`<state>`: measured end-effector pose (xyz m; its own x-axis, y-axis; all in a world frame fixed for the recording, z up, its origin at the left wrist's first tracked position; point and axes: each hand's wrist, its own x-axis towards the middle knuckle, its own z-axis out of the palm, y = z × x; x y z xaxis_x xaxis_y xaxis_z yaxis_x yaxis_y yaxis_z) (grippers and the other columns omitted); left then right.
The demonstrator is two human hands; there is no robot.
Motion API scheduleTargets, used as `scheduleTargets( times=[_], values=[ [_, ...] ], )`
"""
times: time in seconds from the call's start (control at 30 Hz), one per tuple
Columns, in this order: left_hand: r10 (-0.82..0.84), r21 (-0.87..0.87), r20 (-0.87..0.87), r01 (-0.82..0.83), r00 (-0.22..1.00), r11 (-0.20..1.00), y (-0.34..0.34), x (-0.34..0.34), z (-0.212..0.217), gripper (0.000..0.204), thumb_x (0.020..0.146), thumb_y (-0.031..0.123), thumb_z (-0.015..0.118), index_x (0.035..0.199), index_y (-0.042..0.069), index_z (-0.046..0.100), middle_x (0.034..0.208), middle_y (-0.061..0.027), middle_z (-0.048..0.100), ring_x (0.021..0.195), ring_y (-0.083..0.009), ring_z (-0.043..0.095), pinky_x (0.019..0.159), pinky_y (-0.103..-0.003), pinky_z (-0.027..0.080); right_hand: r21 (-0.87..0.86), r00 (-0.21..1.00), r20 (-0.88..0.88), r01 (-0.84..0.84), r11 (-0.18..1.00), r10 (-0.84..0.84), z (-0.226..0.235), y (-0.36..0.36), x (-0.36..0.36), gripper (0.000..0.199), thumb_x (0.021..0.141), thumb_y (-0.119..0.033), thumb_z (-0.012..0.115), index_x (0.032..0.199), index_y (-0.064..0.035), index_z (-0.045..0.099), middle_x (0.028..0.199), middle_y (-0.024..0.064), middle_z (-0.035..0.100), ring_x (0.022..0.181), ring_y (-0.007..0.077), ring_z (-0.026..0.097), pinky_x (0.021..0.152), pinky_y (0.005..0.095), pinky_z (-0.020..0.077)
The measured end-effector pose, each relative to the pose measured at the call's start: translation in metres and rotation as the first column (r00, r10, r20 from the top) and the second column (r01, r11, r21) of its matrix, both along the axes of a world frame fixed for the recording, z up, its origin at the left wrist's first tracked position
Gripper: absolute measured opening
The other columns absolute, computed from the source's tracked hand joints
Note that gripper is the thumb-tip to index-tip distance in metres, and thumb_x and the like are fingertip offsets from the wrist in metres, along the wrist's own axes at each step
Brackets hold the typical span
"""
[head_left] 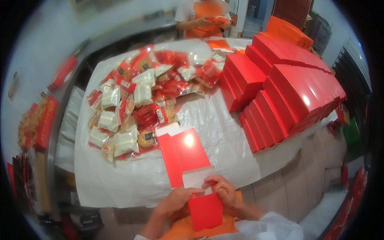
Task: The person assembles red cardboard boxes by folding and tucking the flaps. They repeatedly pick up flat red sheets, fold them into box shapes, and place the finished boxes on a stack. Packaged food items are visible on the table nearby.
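Observation:
A small red cardboard box (206,213) is held upright close to my body, its top unfolded so the white inner side of a flap shows. My left hand (179,198) is closed on the box's left upper edge, fingertips at the opening. From the right, my right hand (223,190) grips the upper rim with bent fingers by the white flap. Just beyond the box, flat red cartons (184,150) with white end flaps lie on the white-covered table (124,180). Left of them is a heap of wrapped round pastries (138,98) in clear, red and cream packets.
Stacked red boxes (280,88) fill the table's right side, with orange boxes (286,32) behind. Across the table a person in an orange apron (204,22) holds something orange. Flat orange cartons (220,45) lie near that person. A red carton (46,124) stands at the far left.

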<state>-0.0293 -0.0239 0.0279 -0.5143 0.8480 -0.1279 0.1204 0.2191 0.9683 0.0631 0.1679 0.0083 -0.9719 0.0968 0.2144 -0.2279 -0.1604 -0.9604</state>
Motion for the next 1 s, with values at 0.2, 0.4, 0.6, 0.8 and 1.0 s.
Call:
scheduleTargets(
  times=[0.2,0.4,0.6,0.8,1.0],
  values=[
    [0.335,0.203,-0.155,-0.302,0.929,0.931,0.007,0.030,0.003,0.023,0.085,0.011,0.052,0.103,-0.001,0.056,0.115,-0.0161,0.049,0.104,-0.0229,0.050,0.085,-0.030,0.041,0.203,0.936,-0.052,0.351,0.914,-0.348,0.003,-0.013,0.004,0.008,0.085,-0.007,0.046,0.079,-0.0013,0.048,0.119,0.0207,0.045,0.106,0.0245,0.047,0.091,0.0370,0.0360],
    [0.592,0.489,0.204,-0.605,0.780,0.628,0.024,0.055,-0.017,0.024,0.078,-0.002,0.056,0.099,-0.001,0.044,0.112,-0.0163,0.051,0.107,-0.0197,0.048,0.087,-0.029,0.041,-0.269,0.962,0.188,0.244,0.932,-0.198,-0.004,-0.023,0.005,0.025,0.086,-0.007,0.048,0.108,-0.0048,0.036,0.110,0.0152,0.049,0.105,0.0227,0.047,0.093,0.0379,0.0363],
    [0.618,0.317,0.327,-0.699,0.715,0.641,0.028,0.047,-0.005,0.025,0.077,-0.002,0.058,0.093,0.002,0.040,0.100,-0.0118,0.054,0.097,-0.0145,0.049,0.081,-0.028,0.043,-0.137,0.983,0.108,0.162,0.977,-0.148,-0.008,-0.013,0.003,0.027,0.078,-0.001,0.049,0.104,-0.0028,0.044,0.103,0.0106,0.050,0.100,0.0195,0.047,0.092,0.0331,0.0362],
    [0.586,0.330,0.180,-0.610,0.790,0.721,0.031,0.045,0.014,0.037,0.072,0.006,0.067,0.101,0.003,0.043,0.093,-0.0069,0.053,0.083,-0.0126,0.051,0.077,-0.025,0.043,-0.060,0.998,0.056,-0.001,0.998,0.004,0.028,-0.006,-0.001,0.020,0.076,0.002,0.046,0.095,-0.0033,0.047,0.104,0.0095,0.049,0.103,0.0183,0.044,0.094,0.0309,0.0325],
    [0.622,0.253,0.185,-0.649,0.761,0.718,0.043,0.051,0.020,0.036,0.071,0.008,0.068,0.099,0.002,0.047,0.093,-0.0061,0.054,0.081,-0.0113,0.052,0.072,-0.025,0.044,-0.181,0.973,0.203,0.143,0.973,-0.105,0.019,-0.014,0.008,0.024,0.078,0.006,0.045,0.100,-0.0026,0.045,0.105,0.0101,0.049,0.102,0.0179,0.046,0.093,0.0311,0.0340]
  ],
)
